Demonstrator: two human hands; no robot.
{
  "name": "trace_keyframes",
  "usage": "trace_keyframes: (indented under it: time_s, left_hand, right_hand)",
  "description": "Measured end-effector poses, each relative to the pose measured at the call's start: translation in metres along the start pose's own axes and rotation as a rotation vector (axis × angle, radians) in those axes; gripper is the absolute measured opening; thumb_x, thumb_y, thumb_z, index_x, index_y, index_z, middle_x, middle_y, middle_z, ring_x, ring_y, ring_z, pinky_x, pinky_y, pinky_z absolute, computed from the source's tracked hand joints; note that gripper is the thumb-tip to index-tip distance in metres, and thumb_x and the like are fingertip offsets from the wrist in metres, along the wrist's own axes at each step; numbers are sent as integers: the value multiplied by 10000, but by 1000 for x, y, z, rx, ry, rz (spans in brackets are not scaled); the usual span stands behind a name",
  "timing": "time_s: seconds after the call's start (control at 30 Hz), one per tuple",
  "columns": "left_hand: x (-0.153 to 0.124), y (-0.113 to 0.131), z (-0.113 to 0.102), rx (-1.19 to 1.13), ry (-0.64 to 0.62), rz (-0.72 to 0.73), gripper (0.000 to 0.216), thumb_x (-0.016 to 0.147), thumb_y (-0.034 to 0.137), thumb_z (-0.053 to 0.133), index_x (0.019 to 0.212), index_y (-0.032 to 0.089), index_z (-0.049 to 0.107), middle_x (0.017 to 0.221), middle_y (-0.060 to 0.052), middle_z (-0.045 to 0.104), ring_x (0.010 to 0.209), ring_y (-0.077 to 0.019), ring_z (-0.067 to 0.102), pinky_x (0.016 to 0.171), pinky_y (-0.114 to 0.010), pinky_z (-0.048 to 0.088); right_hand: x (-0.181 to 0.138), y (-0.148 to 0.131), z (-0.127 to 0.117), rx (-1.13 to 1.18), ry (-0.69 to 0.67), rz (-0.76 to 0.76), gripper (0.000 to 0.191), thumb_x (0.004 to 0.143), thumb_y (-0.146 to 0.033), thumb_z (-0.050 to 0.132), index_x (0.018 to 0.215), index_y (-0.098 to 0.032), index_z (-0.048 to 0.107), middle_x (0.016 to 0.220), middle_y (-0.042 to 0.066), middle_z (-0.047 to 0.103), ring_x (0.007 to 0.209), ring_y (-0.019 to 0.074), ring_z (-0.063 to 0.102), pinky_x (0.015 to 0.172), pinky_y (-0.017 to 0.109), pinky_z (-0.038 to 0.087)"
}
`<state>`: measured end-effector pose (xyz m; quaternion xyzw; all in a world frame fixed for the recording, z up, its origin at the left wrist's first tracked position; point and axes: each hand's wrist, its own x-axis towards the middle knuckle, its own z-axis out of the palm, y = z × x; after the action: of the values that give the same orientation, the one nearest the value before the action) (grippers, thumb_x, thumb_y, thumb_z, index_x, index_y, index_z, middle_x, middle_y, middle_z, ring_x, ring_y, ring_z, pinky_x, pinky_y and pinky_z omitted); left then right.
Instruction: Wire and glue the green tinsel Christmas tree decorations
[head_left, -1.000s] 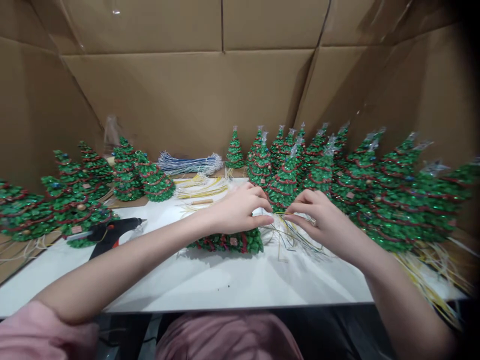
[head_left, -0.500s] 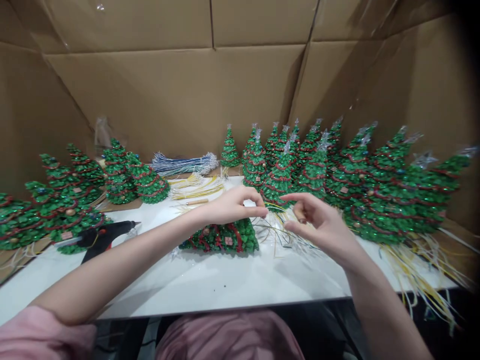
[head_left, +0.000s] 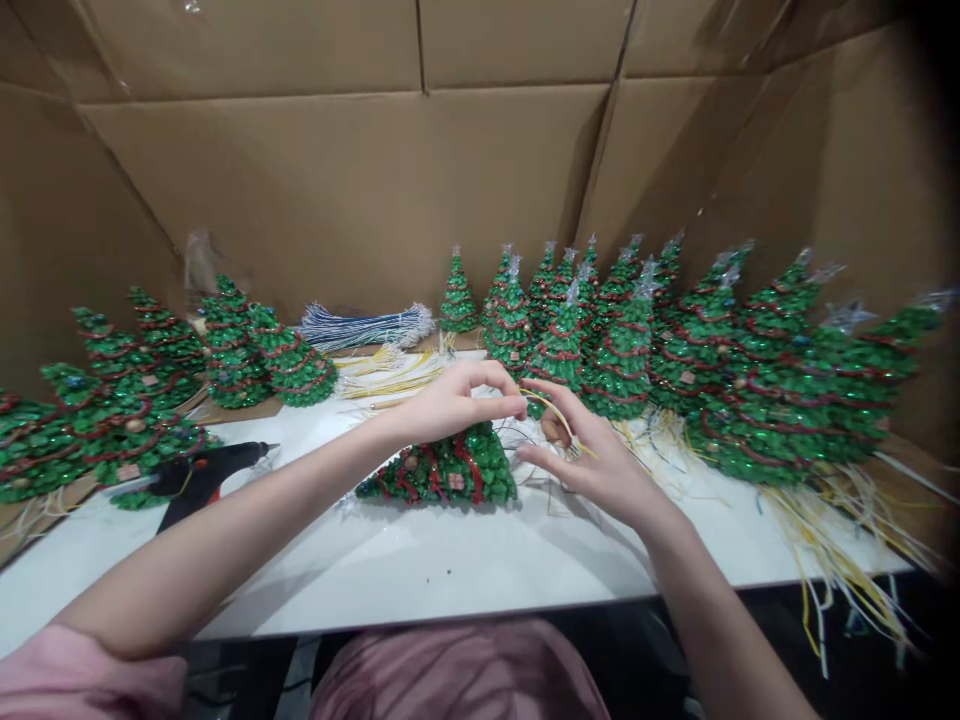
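A small green Christmas tree [head_left: 442,472] with red garlands lies on its side on the white table [head_left: 420,570], its base toward the right. My left hand [head_left: 457,400] rests above it, thumb and fingers pinched on thin yellow wires [head_left: 555,412] at the base. My right hand [head_left: 589,455] sits just right of the base with spread fingers, the loose wire strands passing across its palm.
Many upright green trees [head_left: 712,360] crowd the right and back; several more trees [head_left: 120,390] stand at the left. A black glue gun [head_left: 206,472] lies at the left. Blue-white wire bundles [head_left: 367,326] and yellow wire bundles [head_left: 390,372] lie at the back. Cardboard walls [head_left: 337,190] surround the table.
My right hand opened and moved left toward the lying tree's base. The wire tangle on the table was drawn up between both hands. The view shifted slightly.
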<state>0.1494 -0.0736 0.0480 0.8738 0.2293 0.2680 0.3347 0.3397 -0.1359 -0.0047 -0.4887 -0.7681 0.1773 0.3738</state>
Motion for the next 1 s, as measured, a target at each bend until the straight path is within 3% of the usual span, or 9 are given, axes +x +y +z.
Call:
trace_keyframes:
  time_s: [0.2, 0.3, 0.4, 0.63, 0.8, 1.0]
  left_hand:
    - [-2, -1, 5, 98, -4, 58, 221, 857, 321, 551, 752, 143, 629, 792, -11, 608, 783, -124, 544, 790, -281, 411]
    - [-4, 1, 8, 189, -18, 62, 230, 870, 336, 531, 774, 150, 629, 817, -11, 610, 811, -130, 533, 785, -274, 397]
    - [-5, 6, 12, 293, -41, 29, 245, 886, 348, 505, 798, 155, 627, 864, -18, 617, 865, -149, 518, 801, -286, 372]
    - [-5, 16, 20, 539, -97, 15, 353, 877, 451, 488, 753, 158, 642, 873, -25, 603, 897, -196, 479, 817, -352, 288]
    - [-6, 18, 24, 536, -79, 24, 293, 904, 367, 479, 784, 180, 669, 899, -14, 622, 931, -196, 476, 841, -374, 255]
    - [-5, 20, 28, 530, -2, 49, 267, 885, 345, 526, 744, 169, 668, 921, -4, 633, 938, -184, 476, 850, -380, 236]
  right_hand:
    - [8, -10, 8, 65, 208, -140, 327, 919, -331, 440, 1207, -196, 517, 843, 30, 570, 765, 154, 527, 719, 292, 414]
    - [10, -12, 7, 101, 300, -202, 209, 916, -276, 457, 1040, -198, 607, 952, 45, 632, 863, 161, 569, 752, 287, 419]
    - [11, -12, 6, 164, 338, -206, 176, 910, -265, 474, 959, -203, 631, 919, 33, 642, 841, 152, 577, 733, 277, 419]
    - [12, -12, 6, 413, 317, -91, 255, 929, -343, 428, 844, -191, 615, 638, -24, 451, 597, 104, 433, 567, 247, 340]
    - [15, -10, 10, 695, 352, -20, 294, 887, -394, 497, 702, -179, 575, 598, -29, 419, 564, 94, 387, 548, 240, 317]
    - [19, -15, 19, 1164, 423, 239, 282, 753, -409, 656, 630, -170, 568, 604, -30, 425, 521, 74, 380, 494, 202, 349]
